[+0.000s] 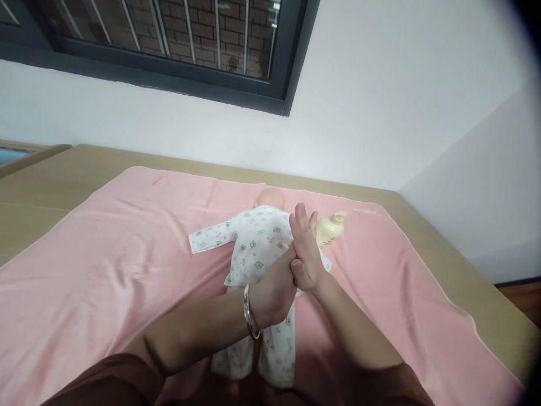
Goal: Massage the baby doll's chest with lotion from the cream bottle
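Note:
My left hand, with a silver bangle at the wrist, is pressed against my right hand. Its fingers are hidden behind the other hand. My right hand points upward with its fingers stretched out, its thumb lying against the left hand. Beneath both hands a baby doll in a white patterned top and trousers lies on a pink blanket. One sleeve reaches out to the left, and no face shows on its head. Just beyond my right hand is a pale yellow pump bottle.
The blanket covers much of a wooden table, whose edge shows at the right. Behind it rises a white wall with a dark-framed, barred window. At the far left is a wooden rim beside something blue.

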A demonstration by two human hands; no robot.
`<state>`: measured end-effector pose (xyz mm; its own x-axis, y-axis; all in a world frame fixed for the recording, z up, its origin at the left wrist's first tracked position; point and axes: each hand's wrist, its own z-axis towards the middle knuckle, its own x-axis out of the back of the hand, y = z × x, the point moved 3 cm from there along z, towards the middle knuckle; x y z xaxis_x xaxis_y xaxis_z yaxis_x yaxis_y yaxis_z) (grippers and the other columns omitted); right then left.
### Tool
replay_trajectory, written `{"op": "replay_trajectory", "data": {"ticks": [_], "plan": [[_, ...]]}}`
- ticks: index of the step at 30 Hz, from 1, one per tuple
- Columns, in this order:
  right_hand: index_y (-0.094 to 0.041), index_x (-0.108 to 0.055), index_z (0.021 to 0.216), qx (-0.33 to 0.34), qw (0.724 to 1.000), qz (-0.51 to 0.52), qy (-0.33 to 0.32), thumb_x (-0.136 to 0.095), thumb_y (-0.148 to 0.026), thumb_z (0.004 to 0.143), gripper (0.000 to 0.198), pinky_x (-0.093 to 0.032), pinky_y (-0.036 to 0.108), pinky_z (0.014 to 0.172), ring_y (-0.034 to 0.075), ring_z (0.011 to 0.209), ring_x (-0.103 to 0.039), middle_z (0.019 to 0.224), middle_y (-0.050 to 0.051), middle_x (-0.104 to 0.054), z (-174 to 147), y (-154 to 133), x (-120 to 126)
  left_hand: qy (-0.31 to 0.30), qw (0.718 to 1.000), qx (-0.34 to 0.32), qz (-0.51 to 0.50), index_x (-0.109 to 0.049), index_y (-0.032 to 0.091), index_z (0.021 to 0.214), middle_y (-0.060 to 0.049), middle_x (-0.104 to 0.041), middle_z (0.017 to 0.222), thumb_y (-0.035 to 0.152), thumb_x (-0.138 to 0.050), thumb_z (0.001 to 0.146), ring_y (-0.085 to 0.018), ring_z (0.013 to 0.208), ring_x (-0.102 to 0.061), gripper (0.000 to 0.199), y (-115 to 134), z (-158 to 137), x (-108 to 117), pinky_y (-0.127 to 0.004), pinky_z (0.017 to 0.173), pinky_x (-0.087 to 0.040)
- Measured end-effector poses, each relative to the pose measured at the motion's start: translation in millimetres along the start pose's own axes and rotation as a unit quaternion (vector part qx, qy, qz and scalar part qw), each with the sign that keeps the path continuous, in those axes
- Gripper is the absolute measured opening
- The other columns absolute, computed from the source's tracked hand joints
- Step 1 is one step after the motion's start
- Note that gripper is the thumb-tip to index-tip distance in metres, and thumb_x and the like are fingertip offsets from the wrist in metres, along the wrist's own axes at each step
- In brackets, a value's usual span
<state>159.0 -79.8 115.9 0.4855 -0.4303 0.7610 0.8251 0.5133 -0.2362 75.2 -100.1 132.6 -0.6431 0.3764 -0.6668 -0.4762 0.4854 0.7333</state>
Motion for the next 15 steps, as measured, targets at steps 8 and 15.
{"op": "replay_trajectory", "data": {"ticks": [8, 15], "plan": [[-0.020, 0.016, 0.153, 0.028, 0.998, 0.058, 0.016, -0.011, -0.055, 0.098, 0.071, 0.004, 0.067, 0.116, 0.035, 0.148, 0.007, 0.163, 0.004, 0.014, -2, -5, -29, -0.042, 0.994, 0.063, -0.075, -0.052, 0.014, 0.135, -0.012, -0.056, 0.138, 0.054, -0.018, 0.098, -0.029, 0.136, -0.044, 0.064, 57, 0, 18, -0.048, 0.117, -0.029], [-0.012, 0.014, 0.153, 0.117, 0.982, 0.148, 0.008, -0.019, -0.059, 0.095, 0.082, -0.012, 0.068, 0.115, 0.040, 0.147, 0.007, 0.162, 0.011, 0.017, -29, -65, -22, 0.017, 0.997, -0.012, 0.078, -0.039, 0.022, 0.146, -0.006, -0.034, 0.156, 0.065, -0.020, 0.093, -0.022, 0.148, -0.021, 0.071, 48, 15, 34, -0.042, 0.121, -0.018]]}}
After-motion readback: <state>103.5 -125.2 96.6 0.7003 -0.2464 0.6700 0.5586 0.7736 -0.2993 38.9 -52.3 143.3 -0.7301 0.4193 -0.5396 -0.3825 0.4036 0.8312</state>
